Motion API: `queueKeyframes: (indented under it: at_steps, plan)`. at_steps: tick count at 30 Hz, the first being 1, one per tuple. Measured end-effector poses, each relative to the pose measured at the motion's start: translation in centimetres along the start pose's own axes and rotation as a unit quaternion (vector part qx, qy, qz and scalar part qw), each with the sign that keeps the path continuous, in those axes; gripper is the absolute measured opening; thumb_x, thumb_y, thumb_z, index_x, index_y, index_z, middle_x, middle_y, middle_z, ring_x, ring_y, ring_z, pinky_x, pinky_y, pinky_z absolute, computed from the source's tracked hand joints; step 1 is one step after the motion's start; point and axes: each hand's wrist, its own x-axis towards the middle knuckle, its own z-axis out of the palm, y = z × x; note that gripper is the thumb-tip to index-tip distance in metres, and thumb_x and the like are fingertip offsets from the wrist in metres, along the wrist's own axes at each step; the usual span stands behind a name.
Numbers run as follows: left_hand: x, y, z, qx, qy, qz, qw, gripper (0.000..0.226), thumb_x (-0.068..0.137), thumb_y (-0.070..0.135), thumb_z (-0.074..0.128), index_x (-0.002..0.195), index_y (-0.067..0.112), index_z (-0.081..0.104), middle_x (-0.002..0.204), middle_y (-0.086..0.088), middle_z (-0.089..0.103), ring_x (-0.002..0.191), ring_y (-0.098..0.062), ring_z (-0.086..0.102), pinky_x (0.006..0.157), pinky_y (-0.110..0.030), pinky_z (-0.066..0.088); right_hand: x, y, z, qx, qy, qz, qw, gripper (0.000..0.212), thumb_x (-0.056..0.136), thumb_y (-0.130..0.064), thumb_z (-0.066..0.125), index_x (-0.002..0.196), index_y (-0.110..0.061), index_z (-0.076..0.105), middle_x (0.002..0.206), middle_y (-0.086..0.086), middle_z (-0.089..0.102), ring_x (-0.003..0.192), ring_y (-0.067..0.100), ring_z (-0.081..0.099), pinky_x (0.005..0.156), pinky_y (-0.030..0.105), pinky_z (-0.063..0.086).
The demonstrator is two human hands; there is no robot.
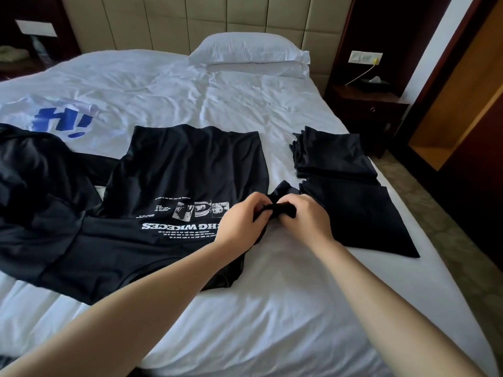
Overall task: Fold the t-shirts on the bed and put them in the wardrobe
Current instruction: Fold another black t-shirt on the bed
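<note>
A black t-shirt with white print [168,186] lies spread on the white bed [272,308], its print upside down to me. My left hand [239,221] and my right hand [304,216] meet at its right sleeve [280,205], and both pinch the bunched black cloth there. To the right lies a stack of folded black shirts [334,156], with another flat black shirt [362,219] nearer me. A white t-shirt with blue lettering [60,121] lies at the far left. More crumpled black clothing [35,186] sits at the left.
White pillows [250,53] lean at the padded headboard. A dark bedside table [370,110] with a tissue box stands to the right of the bed. Beyond it, an open wooden compartment [446,126] shows at the right edge. Patterned carpet runs along the bed's right side.
</note>
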Motion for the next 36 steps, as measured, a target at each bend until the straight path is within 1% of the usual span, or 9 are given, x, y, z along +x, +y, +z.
queueKeyframes:
  at_steps: [5,10,12,16,20,24,28,30,36]
  plan:
    - [0.3,-0.7,-2.3,-0.003,0.040,-0.019,0.999,0.020,0.092,0.022,0.056,0.105,0.037,0.062,0.071,0.020,0.058,0.072,-0.008,0.055,0.066,-0.029,0.046,1.7,-0.6,0.1,-0.032,0.044,0.009,0.998,0.020,0.080,-0.011,0.061,0.093,-0.022,0.071,0.080,-0.014,0.054,0.092,0.018,0.058,0.062,0.027,0.033]
    - [0.0,-1.7,-4.1,-0.014,0.089,-0.095,0.991,0.013,0.090,0.025,0.056,0.096,0.035,0.062,0.075,0.018,0.062,0.073,-0.004,0.058,0.063,-0.027,0.043,2.3,-0.8,0.5,-0.084,0.037,0.032,0.995,0.017,0.078,-0.008,0.058,0.085,-0.021,0.067,0.069,-0.015,0.048,0.094,0.020,0.054,0.058,0.029,0.030]
    - [-0.4,-2.4,-4.7,-0.004,0.089,-0.119,0.989,0.011,0.087,0.027,0.057,0.094,0.035,0.062,0.076,0.017,0.063,0.074,-0.004,0.059,0.062,-0.027,0.041,2.4,-0.9,0.9,-0.110,0.023,0.039,0.993,0.019,0.078,-0.008,0.055,0.085,-0.022,0.065,0.078,-0.010,0.060,0.093,0.021,0.055,0.057,0.029,0.030]
    - [-1.2,-3.4,-5.8,0.029,0.071,-0.143,0.987,0.006,0.086,0.035,0.062,0.091,0.032,0.061,0.071,0.010,0.063,0.070,-0.007,0.059,0.061,-0.028,0.043,3.5,-2.2,0.8,-0.118,0.014,0.057,0.991,0.031,0.080,-0.008,0.056,0.105,-0.023,0.065,0.100,-0.006,0.067,0.091,0.023,0.061,0.063,0.028,0.038]
    - [-2.0,-4.1,-7.5,0.044,0.078,-0.156,0.984,0.011,0.085,0.038,0.063,0.086,0.029,0.057,0.064,0.008,0.059,0.064,-0.005,0.056,0.057,-0.025,0.037,6.2,-5.3,0.7,-0.036,0.059,0.083,0.994,0.026,0.081,-0.007,0.056,0.100,-0.021,0.066,0.098,-0.007,0.069,0.089,0.022,0.064,0.070,0.032,0.050]
    - [-3.3,-5.3,-10.2,0.061,0.077,-0.171,0.980,0.012,0.080,0.038,0.062,0.083,0.027,0.056,0.067,0.010,0.060,0.066,-0.008,0.056,0.055,-0.024,0.035,9.0,-10.3,2.5,0.073,0.064,0.110,0.989,0.032,0.083,-0.003,0.051,0.104,-0.023,0.065,0.101,-0.009,0.067,0.086,0.017,0.064,0.068,0.028,0.047]
    - [-5.7,-8.1,-14.2,0.086,0.092,-0.185,0.975,0.016,0.076,0.037,0.063,0.075,0.024,0.055,0.066,0.010,0.059,0.064,-0.007,0.053,0.054,-0.024,0.036,10.5,-18.1,5.8,0.137,0.031,0.016,0.990,0.038,0.082,0.001,0.049,0.107,-0.023,0.066,0.108,-0.011,0.066,0.093,0.011,0.060,0.077,0.027,0.048]
    - [-7.2,-9.9,-16.4,0.096,0.104,-0.196,0.970,0.021,0.076,0.040,0.064,0.071,0.022,0.054,0.066,0.010,0.058,0.064,-0.008,0.054,0.054,-0.024,0.035,10.8,-22.4,8.2,0.144,0.012,-0.050,0.988,0.037,0.083,0.000,0.051,0.106,-0.024,0.067,0.110,-0.011,0.066,0.098,0.011,0.060,0.075,0.025,0.046]
    - [-11.6,-15.5,-22.1,0.113,0.122,-0.240,0.957,0.027,0.080,0.044,0.064,0.068,0.020,0.058,0.064,0.008,0.059,0.062,-0.008,0.055,0.052,-0.023,0.037,10.5,-33.6,15.9,0.082,-0.070,-0.218,0.970,0.036,0.085,0.000,0.049,0.111,-0.019,0.067,0.119,-0.003,0.064,0.106,0.019,0.059,0.082,0.033,0.049]
